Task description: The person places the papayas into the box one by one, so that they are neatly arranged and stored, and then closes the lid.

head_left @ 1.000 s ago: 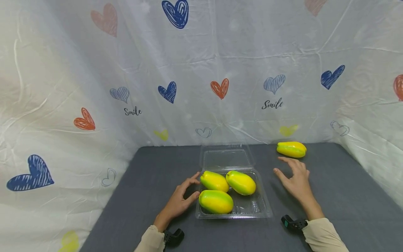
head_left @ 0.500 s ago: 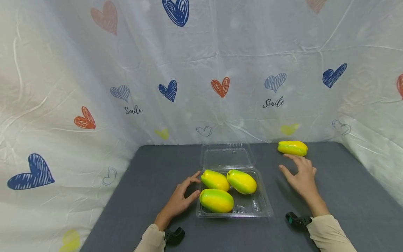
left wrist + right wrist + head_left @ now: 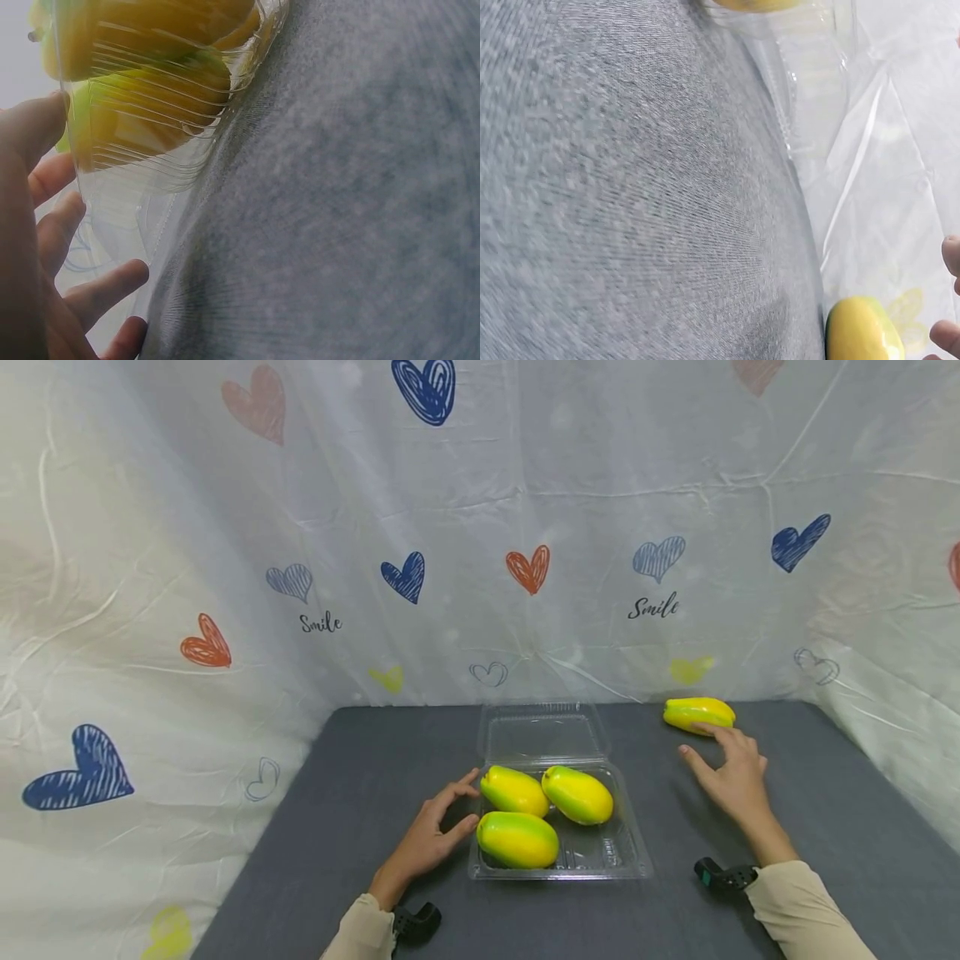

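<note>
A clear plastic clamshell container stands with its lid folded back. Three yellow-green papayas lie in it: one at the back left, one at the back right and one in front. At its left side is my left hand, fingers spread; in the left wrist view the thumb and fingertips touch the clear wall. A fourth papaya lies at the table's back right. My right hand reaches over to it with loosely spread fingers, fingertips overlapping its near side; contact cannot be told.
Grey cloth covers the table. A white curtain printed with hearts hangs behind the table's back edge and along both sides. Each wrist wears a black band, the left band and the right band.
My right hand has moved right and slightly forward to the papaya at the back. The left hand stays beside the container, and the papayas have not moved on the table.
</note>
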